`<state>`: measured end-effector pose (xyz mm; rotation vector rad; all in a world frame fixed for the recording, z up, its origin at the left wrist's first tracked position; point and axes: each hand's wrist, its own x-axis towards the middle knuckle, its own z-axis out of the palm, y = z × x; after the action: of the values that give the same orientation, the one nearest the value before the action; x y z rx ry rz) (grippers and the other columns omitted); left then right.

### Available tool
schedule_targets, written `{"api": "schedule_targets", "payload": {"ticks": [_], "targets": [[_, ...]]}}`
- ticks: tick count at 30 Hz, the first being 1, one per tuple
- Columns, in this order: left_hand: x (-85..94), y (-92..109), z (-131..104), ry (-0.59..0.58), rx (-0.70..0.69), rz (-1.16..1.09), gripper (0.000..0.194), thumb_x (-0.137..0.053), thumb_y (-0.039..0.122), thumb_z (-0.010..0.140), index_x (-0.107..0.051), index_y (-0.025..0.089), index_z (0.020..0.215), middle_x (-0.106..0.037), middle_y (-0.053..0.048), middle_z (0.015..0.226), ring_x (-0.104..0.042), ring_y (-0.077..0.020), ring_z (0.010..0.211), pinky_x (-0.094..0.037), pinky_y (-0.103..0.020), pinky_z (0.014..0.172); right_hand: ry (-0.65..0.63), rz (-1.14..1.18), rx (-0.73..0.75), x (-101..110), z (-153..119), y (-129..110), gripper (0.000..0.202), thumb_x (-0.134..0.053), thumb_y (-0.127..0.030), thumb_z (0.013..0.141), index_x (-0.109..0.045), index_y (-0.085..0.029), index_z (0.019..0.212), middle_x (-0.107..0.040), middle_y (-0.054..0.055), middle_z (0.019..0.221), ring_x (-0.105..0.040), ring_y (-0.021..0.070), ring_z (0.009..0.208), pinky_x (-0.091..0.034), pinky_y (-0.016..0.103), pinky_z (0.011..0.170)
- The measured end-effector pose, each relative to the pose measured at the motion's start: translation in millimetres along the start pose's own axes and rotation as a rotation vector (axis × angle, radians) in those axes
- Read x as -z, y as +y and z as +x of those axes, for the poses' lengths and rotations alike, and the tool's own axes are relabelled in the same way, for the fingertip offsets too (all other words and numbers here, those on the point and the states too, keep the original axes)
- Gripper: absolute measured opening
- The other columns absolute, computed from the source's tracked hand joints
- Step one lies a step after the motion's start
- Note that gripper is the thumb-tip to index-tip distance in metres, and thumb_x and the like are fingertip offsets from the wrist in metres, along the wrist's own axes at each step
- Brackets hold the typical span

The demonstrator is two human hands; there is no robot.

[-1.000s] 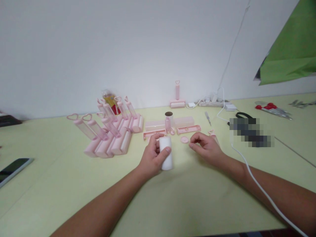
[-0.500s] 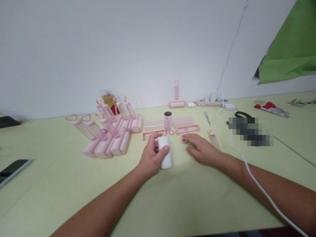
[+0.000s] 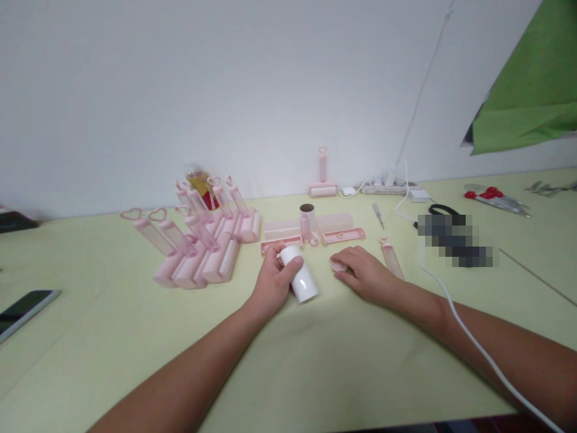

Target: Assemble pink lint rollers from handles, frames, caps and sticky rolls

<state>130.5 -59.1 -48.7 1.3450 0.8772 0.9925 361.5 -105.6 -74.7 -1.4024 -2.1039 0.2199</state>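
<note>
My left hand (image 3: pixel 274 278) is wrapped round a white roll (image 3: pixel 303 279), which tilts with its lower end toward the right. Between the thumb and fingers of my right hand (image 3: pixel 356 269) is a small round pink cap (image 3: pixel 338 265). Just beyond the hands lie two pink trough-like parts, one on the left (image 3: pixel 288 243) and one on the right (image 3: pixel 343 236). An upright roll with a brown core (image 3: pixel 307 209) stands behind them, with a clear pink handle (image 3: pixel 305 227) in front of it. Another pink handle (image 3: pixel 391 258) lies beyond my right wrist.
Several pink rollers with heart-topped handles (image 3: pixel 193 264) stand at the left. One more roller (image 3: pixel 323 189) stands near the wall. A screwdriver (image 3: pixel 378 216), power strip (image 3: pixel 387 189), red-handled scissors (image 3: pixel 491 193) and phone (image 3: pixel 22 310) lie around. A white cable (image 3: pixel 455 304) crosses my right forearm.
The white roll in my left hand has tilted, its lower end swinging right. My right fingers have closed on the small pink cap and drawn it slightly nearer.
</note>
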Motion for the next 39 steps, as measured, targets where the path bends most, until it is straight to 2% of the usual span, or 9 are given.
{"api": "schedule_targets", "payload": {"ticks": [6, 9, 14, 21, 24, 27, 32, 37, 39], "targets": [[1.9, -1.7, 2.8, 0.058, 0.043, 0.009, 0.045, -0.067, 0.051, 0.081, -0.044, 0.021, 0.107, -0.050, 0.008, 0.064, -0.043, -0.0060, 0.040, -0.033, -0.016, 0.036, 0.058, 0.231, -0.005, 9.2, -3.2, -15.8, 0.019, -0.049, -0.023, 0.095, -0.066, -0.018, 0.102, -0.069, 0.008, 0.097, -0.063, 0.0200, 0.088, -0.048, 0.035, 0.082], [3.8, -2.2, 5.1, 0.082, 0.043, -0.035, 0.049, -0.067, 0.053, 0.081, -0.043, 0.021, 0.109, -0.053, 0.005, 0.070, -0.049, -0.0079, 0.042, -0.037, -0.016, 0.032, 0.046, 0.303, 0.047, 13.3, -7.0, -25.8, 0.019, -0.051, -0.026, 0.096, -0.067, -0.020, 0.103, -0.071, 0.006, 0.095, -0.064, 0.0181, 0.087, -0.049, 0.032, 0.079], [3.2, 0.1, 4.2, 0.018, 0.103, -0.191, 0.052, -0.072, 0.049, 0.079, -0.043, 0.020, 0.110, -0.058, 0.000, 0.083, -0.064, -0.0126, 0.058, -0.056, -0.024, 0.043, 0.127, 0.491, -0.051, 8.5, -14.3, -37.3, 0.020, -0.061, -0.034, 0.092, -0.066, -0.020, 0.105, -0.071, 0.004, 0.089, -0.064, 0.0152, 0.074, -0.050, 0.027, 0.067], [-4.4, 2.3, -5.4, -0.150, 0.185, -0.385, 0.044, -0.070, 0.039, 0.084, -0.043, 0.020, 0.113, -0.061, -0.003, 0.093, -0.069, -0.0159, 0.071, -0.062, -0.029, 0.058, 0.150, 1.070, -0.297, -0.9, -11.8, -39.1, 0.028, -0.072, -0.035, 0.083, -0.059, -0.019, 0.101, -0.070, 0.003, 0.080, -0.068, 0.0156, 0.071, -0.055, 0.031, 0.071], [-4.6, 6.1, -7.4, -0.191, 0.190, -0.401, 0.047, -0.074, 0.034, 0.082, -0.042, 0.022, 0.114, -0.061, -0.003, 0.098, -0.070, -0.0170, 0.080, -0.063, -0.033, 0.068, 0.180, 1.225, -0.379, -0.7, -10.2, -38.7, 0.034, -0.076, -0.033, 0.080, -0.055, -0.020, 0.104, -0.068, 0.000, 0.076, -0.067, 0.0144, 0.069, -0.057, 0.032, 0.072], [-3.1, 5.3, -7.2, -0.201, 0.177, -0.284, 0.047, -0.076, 0.035, 0.079, -0.045, 0.020, 0.111, -0.060, -0.002, 0.094, -0.067, -0.0143, 0.076, -0.060, -0.027, 0.063, 0.232, 1.269, -0.423, 1.2, -8.8, -37.8, 0.031, -0.075, -0.034, 0.080, -0.056, -0.021, 0.100, -0.064, -0.003, 0.072, -0.064, 0.0125, 0.064, -0.059, 0.033, 0.069], [-2.9, -6.9, -8.8, -0.283, 0.094, 0.106, 0.051, -0.077, 0.042, 0.075, -0.054, 0.016, 0.112, -0.057, 0.001, 0.079, -0.053, -0.0084, 0.057, -0.044, -0.019, 0.048, 0.294, 1.218, -0.467, 3.7, -7.4, -33.3, 0.029, -0.071, -0.039, 0.083, -0.064, -0.021, 0.106, -0.065, 0.000, 0.090, -0.062, 0.0093, 0.058, -0.056, 0.026, 0.057], [-3.7, -9.5, -13.8, -0.287, -0.071, 0.363, 0.062, -0.077, 0.040, 0.074, -0.054, 0.017, 0.127, -0.062, -0.006, 0.102, -0.058, -0.0152, 0.079, -0.047, -0.026, 0.068, 0.204, 1.084, -0.431, 6.9, -10.8, -32.2, 0.042, -0.062, -0.041, 0.090, -0.064, -0.019, 0.125, -0.060, -0.001, 0.073, -0.057, 0.0101, 0.056, -0.051, 0.025, 0.054], [-3.1, -8.9, -14.9, -0.281, -0.113, 0.418, 0.068, -0.075, 0.039, 0.076, -0.048, 0.017, 0.135, -0.062, -0.008, 0.109, -0.059, -0.0184, 0.087, -0.048, -0.029, 0.075, 0.160, 1.009, -0.377, 9.3, -12.4, -35.2, 0.044, -0.058, -0.041, 0.092, -0.062, -0.019, 0.130, -0.061, 0.001, 0.077, -0.058, 0.0107, 0.059, -0.052, 0.027, 0.057]]}}
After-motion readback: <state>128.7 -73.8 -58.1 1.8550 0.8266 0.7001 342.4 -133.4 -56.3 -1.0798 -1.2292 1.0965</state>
